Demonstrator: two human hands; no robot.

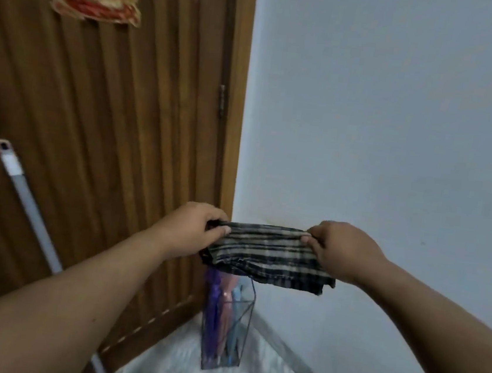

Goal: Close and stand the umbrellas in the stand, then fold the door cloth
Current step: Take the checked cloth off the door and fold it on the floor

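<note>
— Fingers [224, 230] of the left hand [194, 229] pinch one top corner of the door cloth [267, 254]; those of the right hand [343, 248] pinch the other. Both are closed on fabric, with the cloth stretched level between them in the air.

— So which step is this?

— Folding, I'd judge. The cloth already hangs doubled in layers, and the umbrellas [221, 312] stand closed in the clear stand [226, 334] on the floor [174, 371], in the corner where door [99, 114] meets wall [385, 110].

— And next?

— Probably bringing the two ends together for another fold, keeping the edges aligned so the loose lower corner doesn't slip askew.

— Room to move?

— Open on the wall side. Leftward, the door is close and a mop handle [27, 201] leans against it; the stand sits directly below the cloth.
</note>
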